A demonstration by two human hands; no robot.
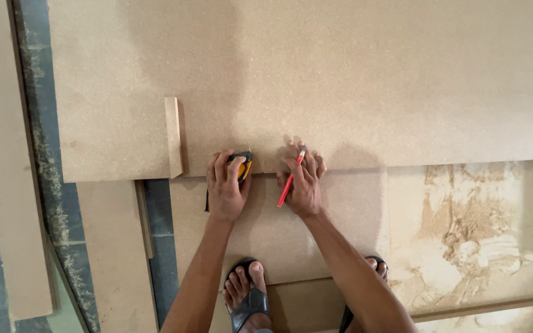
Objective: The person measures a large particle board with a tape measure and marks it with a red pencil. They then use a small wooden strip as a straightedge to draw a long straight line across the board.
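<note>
1. At the far left we see a long pale board strip (7, 185) lying along the dusty dark floor (44, 154), beside the large fibreboard sheet (340, 74) that fills the upper part of the view.
2. A short narrow offcut (173, 137) lies on the sheet's lower left corner, just left of our hands.
3. Our left hand (225, 188) is curled over a yellow-and-black tape measure (242, 165), fingers wrapped round its case, pressing it down at the sheet's near edge.
4. Our right hand (303, 182) rests just beside it with fingertips spread on the same edge, and a red pencil (291, 179) is pinched between the fingers, its tip pointing up toward the sheet.
5. Below the hands lies a lower board (266, 240), and our feet in black sandals (249, 302) stand on it.
6. To the right, a heap of sawdust (464, 228) is spread over a paler panel.
</note>
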